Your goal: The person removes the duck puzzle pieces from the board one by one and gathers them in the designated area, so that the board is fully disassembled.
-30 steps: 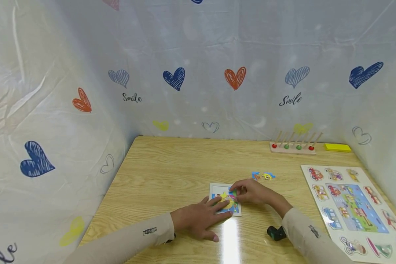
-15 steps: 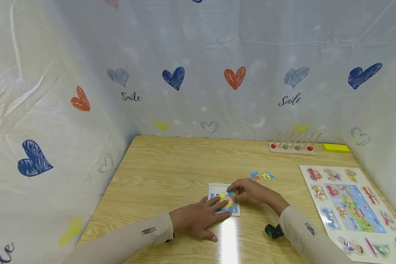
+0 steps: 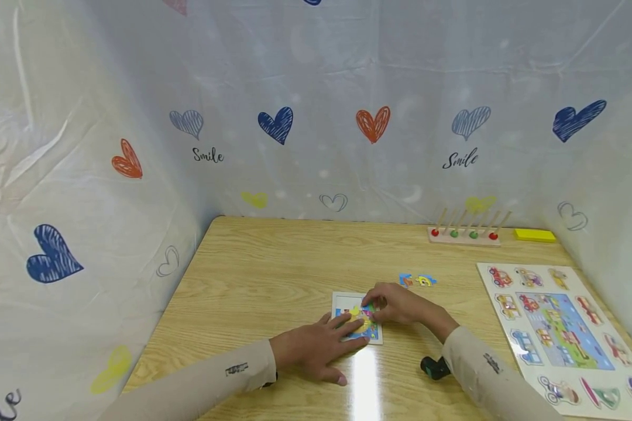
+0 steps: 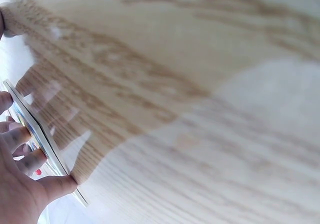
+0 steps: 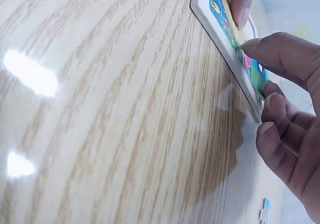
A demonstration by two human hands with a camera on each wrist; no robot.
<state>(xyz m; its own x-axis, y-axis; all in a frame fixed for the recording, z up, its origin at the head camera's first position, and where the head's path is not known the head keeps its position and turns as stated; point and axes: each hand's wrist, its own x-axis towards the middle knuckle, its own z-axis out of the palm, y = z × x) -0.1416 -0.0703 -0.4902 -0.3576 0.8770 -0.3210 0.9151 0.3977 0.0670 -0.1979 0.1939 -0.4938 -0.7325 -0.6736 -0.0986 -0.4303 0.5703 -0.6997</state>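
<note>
A small jigsaw puzzle in a white frame lies on the wooden table. My left hand rests across its left and lower part with the fingers spread. In the left wrist view, the fingertips press on the puzzle's face and the thumb lies by its edge. At the frame's right side, my right hand pinches a green puzzle piece between thumb and index finger. The piece sits at the picture's right edge; whether it lies flat cannot be told. Beyond that hand are two loose puzzle pieces.
A large vehicle puzzle board covers the table's right side. At the back right stand a peg counter with red and green beads and a yellow block. A black device is at the right wrist. Heart-printed curtains hang behind and beside the table.
The head view shifts slightly. Both hands stay at the puzzle, with at most small finger movement.
</note>
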